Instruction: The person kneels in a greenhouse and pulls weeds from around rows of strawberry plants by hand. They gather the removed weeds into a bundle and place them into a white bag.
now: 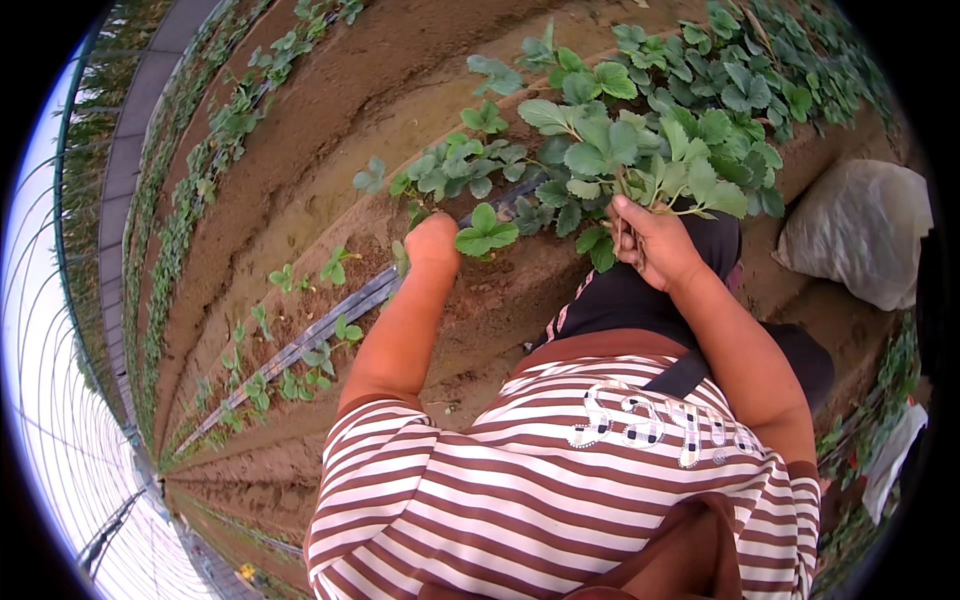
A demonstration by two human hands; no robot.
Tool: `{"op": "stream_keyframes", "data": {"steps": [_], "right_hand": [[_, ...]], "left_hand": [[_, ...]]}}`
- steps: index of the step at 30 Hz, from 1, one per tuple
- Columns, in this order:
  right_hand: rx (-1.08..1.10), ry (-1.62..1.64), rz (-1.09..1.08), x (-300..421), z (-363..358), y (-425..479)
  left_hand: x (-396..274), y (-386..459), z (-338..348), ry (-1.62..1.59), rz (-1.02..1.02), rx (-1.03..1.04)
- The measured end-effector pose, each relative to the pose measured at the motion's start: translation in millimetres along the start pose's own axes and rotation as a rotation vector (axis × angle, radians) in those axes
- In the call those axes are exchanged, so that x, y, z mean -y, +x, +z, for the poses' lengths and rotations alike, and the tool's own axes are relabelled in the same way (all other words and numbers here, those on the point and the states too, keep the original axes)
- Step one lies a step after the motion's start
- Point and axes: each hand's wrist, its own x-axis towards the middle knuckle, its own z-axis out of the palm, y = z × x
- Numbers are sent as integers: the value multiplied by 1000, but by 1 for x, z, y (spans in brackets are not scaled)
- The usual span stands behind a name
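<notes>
My right hand (654, 240) is closed around the stems of a bunch of strawberry plants (694, 176), their leaves fanning out above the fist and some thin stalks hanging below it. To the left, my left hand (433, 244) reaches down among strawberry plants (457, 166) in the soil bed. Its fingers point away from me and are hidden, so whether they grip a stem cannot be made out. A small three-leaf sprig (486, 231) shows just right of that hand. Beneath it runs a dark drip irrigation tape (330, 326) along the bed.
Denser strawberry foliage (750, 82) covers the bed at upper right. A filled translucent plastic sack (855, 232) stands on the soil at right. Other planted rows (217, 142) and a bare furrow (300, 195) run alongside. Hoops of a greenhouse frame (45, 300) curve at far left.
</notes>
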Motion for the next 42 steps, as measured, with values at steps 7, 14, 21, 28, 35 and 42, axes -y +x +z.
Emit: {"op": "stream_keyframes", "data": {"steps": [7,14,21,28,35,42], "right_hand": [[-11,-17,15,1,4,-3],[-10,-14,19,0,3,-1],[-20,-34,28,1,5,0],[0,-30,19,-1,2,1],[-7,-18,18,-2,3,1],[-20,-18,12,0,4,0]], "left_hand": [[-1,0,-8,-289,-193,-315],[8,48,24,-418,-190,-439],[2,37,16,-317,-145,-413],[35,-14,30,-435,207,-620],[97,26,17,-321,231,-632],[99,48,11,-107,260,-538]]}}
